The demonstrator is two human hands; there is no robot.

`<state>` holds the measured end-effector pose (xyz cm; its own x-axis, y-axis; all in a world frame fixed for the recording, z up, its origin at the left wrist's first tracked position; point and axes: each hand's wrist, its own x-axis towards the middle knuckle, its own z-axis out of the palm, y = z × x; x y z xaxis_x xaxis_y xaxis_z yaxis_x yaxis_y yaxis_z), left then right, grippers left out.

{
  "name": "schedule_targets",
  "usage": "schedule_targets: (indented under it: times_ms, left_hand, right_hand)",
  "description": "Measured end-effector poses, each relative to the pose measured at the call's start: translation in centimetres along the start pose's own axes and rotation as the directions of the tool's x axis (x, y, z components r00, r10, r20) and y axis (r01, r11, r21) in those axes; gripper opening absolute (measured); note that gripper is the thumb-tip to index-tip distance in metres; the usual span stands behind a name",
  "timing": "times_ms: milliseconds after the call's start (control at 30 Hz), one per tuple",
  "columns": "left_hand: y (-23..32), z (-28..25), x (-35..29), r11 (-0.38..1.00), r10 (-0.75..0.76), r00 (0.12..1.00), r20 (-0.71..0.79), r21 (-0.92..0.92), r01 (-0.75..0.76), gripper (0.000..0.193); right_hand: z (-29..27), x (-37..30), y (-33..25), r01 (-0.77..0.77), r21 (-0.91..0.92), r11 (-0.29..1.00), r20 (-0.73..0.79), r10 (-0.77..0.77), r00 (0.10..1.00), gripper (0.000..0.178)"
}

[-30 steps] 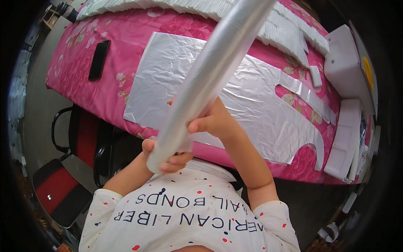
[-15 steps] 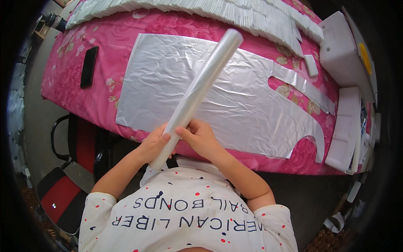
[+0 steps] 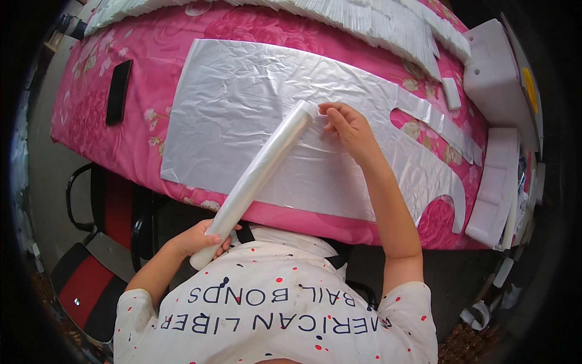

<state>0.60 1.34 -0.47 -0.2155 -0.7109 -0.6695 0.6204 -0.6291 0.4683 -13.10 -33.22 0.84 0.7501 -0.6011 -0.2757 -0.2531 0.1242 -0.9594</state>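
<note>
Basically, plastic roll (image 3: 260, 173) slanted mid-frame, L hand (image 3: 195, 239) wrapped round its lower end, R hand (image 3: 347, 125) half-curled by its top, pinch unclear; steady lower grip prob. helped control it.

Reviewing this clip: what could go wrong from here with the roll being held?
The left hand grips the translucent roll only near its lower end, so the roll might tip or slip. The right hand is at the upper end, contact unclear, so support there may be poor. If the roll drops, it could shift the wrinkled silvery sheet.
</note>
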Motion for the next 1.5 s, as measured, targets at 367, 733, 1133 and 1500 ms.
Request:
schedule_targets:
  times_ms: [367, 733, 1133, 1500]
  left_hand:
    - [0.5, -0.4, 0.2, 0.998, -0.037, 0.998, 0.054, -0.055, 0.04, 0.083]
    - [1.2, -2.7, -1.5, 0.974, -0.227, 0.959, 0.168, 0.054, 0.221, 0.074]
    - [10.7, 0.3, 0.0, 0.437, -0.202, 0.963, 0.179, 0.896, -0.075, 0.052]
    - [13.6, 7.2, 11.4, -0.558, 0.503, 0.452, 0.737, 0.676, -0.481, 0.044]
  right_hand:
    - [-0.3, 2.9, -0.9, -0.205, -0.066, 0.977, 0.219, 0.214, 0.952, 0.02]
    - [-14.0, 3.4, 1.8, -0.07, -0.326, 0.943, -0.435, -0.084, 0.896, 0.021]
    - [-21.0, 2.0, 3.2, 0.01, -0.408, 0.913, -0.487, -0.227, 0.843, 0.023]
    - [-11.5, 5.6, -0.6, 0.058, -0.29, 0.955, -0.251, -0.134, 0.959, 0.02]
